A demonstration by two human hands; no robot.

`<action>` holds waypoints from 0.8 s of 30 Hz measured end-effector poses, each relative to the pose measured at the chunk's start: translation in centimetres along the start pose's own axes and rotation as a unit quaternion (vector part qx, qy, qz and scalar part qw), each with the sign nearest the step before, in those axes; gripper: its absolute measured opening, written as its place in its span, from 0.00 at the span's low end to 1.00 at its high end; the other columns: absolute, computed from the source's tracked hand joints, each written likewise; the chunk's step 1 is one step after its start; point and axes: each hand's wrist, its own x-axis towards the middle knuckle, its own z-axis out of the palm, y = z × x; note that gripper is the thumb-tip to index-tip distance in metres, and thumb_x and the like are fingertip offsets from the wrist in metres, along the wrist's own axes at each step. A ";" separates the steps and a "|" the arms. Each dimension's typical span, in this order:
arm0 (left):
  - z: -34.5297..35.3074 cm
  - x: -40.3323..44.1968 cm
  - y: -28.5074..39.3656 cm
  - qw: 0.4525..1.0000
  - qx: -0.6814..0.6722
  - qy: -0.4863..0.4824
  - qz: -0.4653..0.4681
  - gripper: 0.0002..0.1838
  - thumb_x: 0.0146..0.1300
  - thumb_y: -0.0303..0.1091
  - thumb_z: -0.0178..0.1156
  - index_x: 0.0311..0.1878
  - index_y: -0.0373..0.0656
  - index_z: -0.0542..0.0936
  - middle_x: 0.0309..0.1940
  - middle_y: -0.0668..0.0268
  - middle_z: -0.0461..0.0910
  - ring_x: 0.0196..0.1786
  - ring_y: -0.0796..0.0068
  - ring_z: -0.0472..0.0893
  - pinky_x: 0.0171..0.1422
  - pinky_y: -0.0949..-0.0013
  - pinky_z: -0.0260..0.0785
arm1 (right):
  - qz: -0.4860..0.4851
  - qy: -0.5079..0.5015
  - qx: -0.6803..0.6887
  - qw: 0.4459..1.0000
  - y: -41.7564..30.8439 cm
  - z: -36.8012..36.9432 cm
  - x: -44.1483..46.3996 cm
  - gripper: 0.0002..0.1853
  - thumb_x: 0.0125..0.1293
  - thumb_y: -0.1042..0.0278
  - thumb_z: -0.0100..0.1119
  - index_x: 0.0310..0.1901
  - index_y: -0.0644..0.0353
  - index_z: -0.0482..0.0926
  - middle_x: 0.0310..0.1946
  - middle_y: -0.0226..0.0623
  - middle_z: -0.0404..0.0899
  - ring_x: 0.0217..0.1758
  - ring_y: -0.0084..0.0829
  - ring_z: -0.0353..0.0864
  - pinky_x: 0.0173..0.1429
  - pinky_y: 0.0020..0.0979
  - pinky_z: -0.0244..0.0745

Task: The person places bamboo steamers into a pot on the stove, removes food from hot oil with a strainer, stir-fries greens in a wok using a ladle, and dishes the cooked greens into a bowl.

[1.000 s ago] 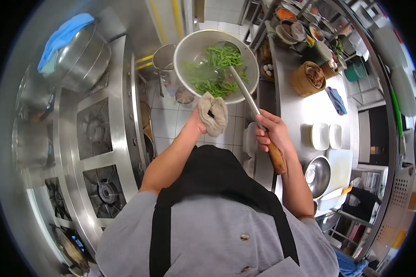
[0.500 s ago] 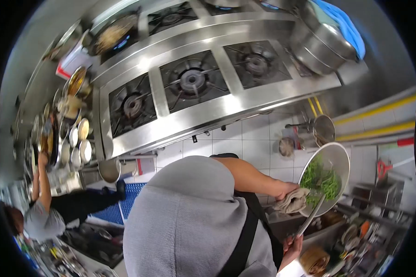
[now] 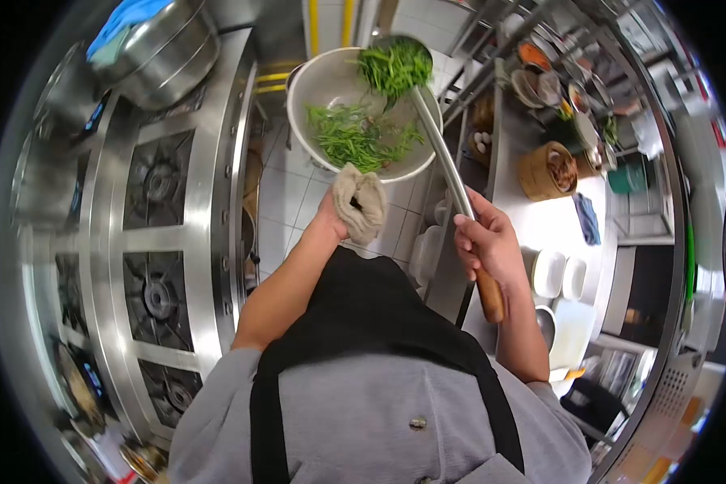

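My left hand [image 3: 331, 219] is closed around a folded beige cloth [image 3: 361, 202] at the near edge of a large wok [image 3: 300, 109] with a pale inside. The cloth hides whatever part of the wok lies under it. Green leafy vegetables [image 3: 359, 141] lie in the bottom of the wok. In my right hand [image 3: 492, 239] is a long metal ladle [image 3: 446, 161] with a wooden handle end. Its bowl, heaped with more greens [image 3: 395, 68], is raised over the wok's far right rim.
A stove with several burners [image 3: 160, 297] runs along the left, with a big steel pot [image 3: 169, 60] at its far end. On the right, a steel counter [image 3: 508, 198] carries a bamboo steamer [image 3: 540, 173], white dishes [image 3: 549, 273] and bowls.
My view has turned right, so the stove now lies on my left and the wok is ahead. The ladle has come up out of the wok with greens heaped in it.
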 end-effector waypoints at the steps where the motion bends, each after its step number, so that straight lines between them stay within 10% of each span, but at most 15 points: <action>1: 1.0 -0.2 0.1 0.983 0.044 0.155 0.091 0.10 0.70 0.40 0.52 0.38 0.44 0.78 0.33 0.69 0.81 0.33 0.75 0.81 0.38 0.70 0.78 | -0.007 0.009 0.012 1.000 1.0 -0.5 0.3 0.29 0.70 0.74 0.54 0.72 0.54 0.65 0.20 0.26 0.66 0.12 0.17 0.63 0.14 0.23 0.61; 2: -0.9 0.3 1.0 0.998 0.034 0.030 0.051 0.12 0.71 0.41 0.51 0.46 0.44 0.76 0.40 0.66 0.81 0.42 0.72 0.82 0.50 0.68 0.79 | -0.110 0.067 -0.117 0.985 2.9 -1.2 1.1 0.29 0.71 0.73 0.54 0.73 0.53 0.64 0.19 0.26 0.66 0.12 0.18 0.63 0.14 0.24 0.62; 5: 0.5 1.2 0.4 0.984 0.073 0.134 0.094 0.12 0.71 0.42 0.52 0.44 0.44 0.76 0.37 0.67 0.80 0.39 0.73 0.81 0.47 0.68 0.78 | -0.227 0.160 -0.298 0.913 4.8 -1.9 1.8 0.29 0.71 0.73 0.53 0.73 0.51 0.63 0.20 0.27 0.67 0.12 0.19 0.64 0.14 0.27 0.63; 7: -1.4 2.4 1.5 0.991 0.078 0.081 0.067 0.13 0.72 0.44 0.52 0.44 0.45 0.77 0.37 0.67 0.81 0.40 0.71 0.82 0.47 0.66 0.79 | -0.005 0.064 -0.082 0.995 3.1 -1.6 1.2 0.29 0.71 0.73 0.53 0.73 0.52 0.63 0.20 0.27 0.66 0.13 0.19 0.63 0.14 0.26 0.63; 12: -2.4 3.5 1.9 0.988 0.121 0.083 0.042 0.14 0.72 0.47 0.52 0.42 0.46 0.78 0.36 0.68 0.82 0.39 0.71 0.83 0.47 0.66 0.80 | 0.086 0.007 0.178 0.980 4.7 -2.8 1.1 0.21 0.70 0.73 0.54 0.64 0.58 0.70 0.20 0.23 0.63 0.13 0.13 0.60 0.13 0.23 0.61; 14: -3.7 4.3 2.5 0.985 0.097 -0.108 -0.091 0.14 0.72 0.46 0.51 0.40 0.46 0.78 0.35 0.68 0.81 0.38 0.71 0.83 0.46 0.67 0.80 | 0.089 0.001 0.217 0.972 5.0 -3.2 0.6 0.23 0.70 0.74 0.54 0.66 0.59 0.68 0.20 0.23 0.64 0.13 0.14 0.61 0.13 0.23 0.61; 16: -4.6 4.1 2.2 0.992 0.097 -0.037 -0.071 0.14 0.71 0.45 0.51 0.40 0.46 0.78 0.35 0.68 0.82 0.38 0.71 0.83 0.46 0.67 0.80 | 0.093 -0.008 0.255 0.963 5.0 -2.8 -0.5 0.24 0.70 0.74 0.54 0.67 0.59 0.67 0.20 0.24 0.64 0.13 0.15 0.62 0.13 0.23 0.61; 20: -2.6 3.6 0.6 0.994 0.070 0.078 -0.040 0.14 0.71 0.45 0.51 0.41 0.45 0.79 0.36 0.66 0.82 0.38 0.70 0.83 0.46 0.68 0.80 | -0.083 0.124 -0.072 0.986 6.7 -0.9 -2.5 0.30 0.70 0.74 0.54 0.73 0.56 0.61 0.20 0.26 0.66 0.12 0.19 0.64 0.15 0.25 0.65; 23: -3.5 4.2 0.6 0.994 0.073 0.051 -0.066 0.14 0.70 0.47 0.52 0.42 0.46 0.78 0.38 0.68 0.82 0.40 0.71 0.82 0.46 0.67 0.78 | -0.257 0.265 -0.337 0.866 9.4 -0.4 -1.5 0.31 0.71 0.73 0.53 0.75 0.53 0.59 0.19 0.28 0.67 0.11 0.22 0.65 0.17 0.29 0.67; 24: -3.5 4.1 0.4 0.993 0.072 0.054 -0.073 0.14 0.70 0.47 0.52 0.42 0.46 0.78 0.38 0.68 0.82 0.40 0.71 0.82 0.46 0.67 0.78 | -0.126 0.206 -0.174 0.955 7.7 0.2 -2.1 0.31 0.71 0.74 0.53 0.74 0.54 0.59 0.19 0.27 0.66 0.11 0.21 0.65 0.16 0.28 0.67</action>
